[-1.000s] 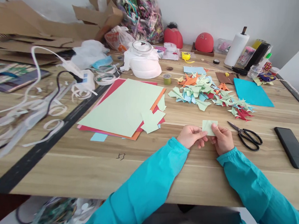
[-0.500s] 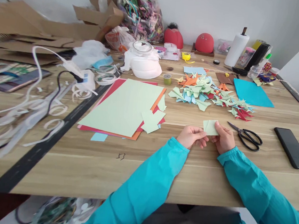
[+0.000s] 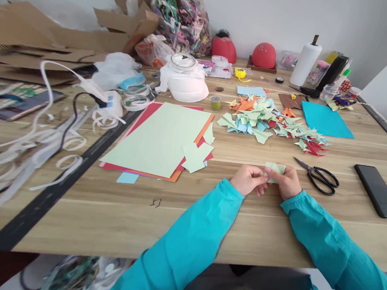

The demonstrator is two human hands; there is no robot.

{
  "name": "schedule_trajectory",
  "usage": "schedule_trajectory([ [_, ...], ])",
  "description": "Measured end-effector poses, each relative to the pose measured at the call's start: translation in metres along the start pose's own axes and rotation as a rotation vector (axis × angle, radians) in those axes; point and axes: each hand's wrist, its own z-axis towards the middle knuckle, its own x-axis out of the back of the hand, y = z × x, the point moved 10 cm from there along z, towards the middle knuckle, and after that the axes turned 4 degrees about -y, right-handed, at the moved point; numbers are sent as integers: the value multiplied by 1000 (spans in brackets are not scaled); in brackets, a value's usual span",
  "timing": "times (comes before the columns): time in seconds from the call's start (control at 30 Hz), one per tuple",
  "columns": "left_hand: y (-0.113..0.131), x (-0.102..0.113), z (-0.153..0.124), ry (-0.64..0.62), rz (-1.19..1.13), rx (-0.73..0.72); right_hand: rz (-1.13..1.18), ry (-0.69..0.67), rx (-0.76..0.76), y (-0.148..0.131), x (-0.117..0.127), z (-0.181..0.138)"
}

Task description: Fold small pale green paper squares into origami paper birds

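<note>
As we bend over the bench (image 3: 186,225) in teal sleeves (image 3: 186,225), a small square of pale green paper (image 3: 279,166) sits between our 2 hands, toward the far side from us. Our left hand (image 3: 249,178) pinches it at the 7 o'clock corner, thumb against fingers, while our right hand (image 3: 287,182) grips it with the thumb laid across its face and the fingers curled behind. Whether our hands touch the wood beneath, we cannot tell. Taking that square as the clock's centre, with 12 o'clock pointing away from us, we have black-handled scissors (image 3: 309,168) near our right hand at 3 o'clock, tips pointing away to the left, and a dark phone (image 3: 379,190) farther out the same way. From 11 to 1 o'clock spreads a heap of folded paper shapes (image 3: 263,109) in green, orange, blue and red, and beyond it, between 1 and 2, lies a flat teal sheet (image 3: 327,119). Toward 9 o'clock we see a stack of coloured sheets (image 3: 160,137), pale green uppermost, with small green pieces (image 3: 196,158) overlapping its near right corner. A spool (image 3: 215,103) stands at 10 o'clock, and a yellow tape measure (image 3: 240,73) lies at 11, well apart from our hands.
</note>
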Motion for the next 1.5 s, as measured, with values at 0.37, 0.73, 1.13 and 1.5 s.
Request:
schedule_trajectory([
  [0.37,8,-9,-4,-40,127,-75,73,117,-57,4,9,-2],
  [0.73,6,-8,-4,-33,162,-49,165,138,-55,4,12,-1],
  [1.13,1,-2,-1,6,115,-51,106,-15,-24,-3,-6,-1],
  [1.5,4,-1,0,19,-95,-69,201,110,-96,6,7,1],
])
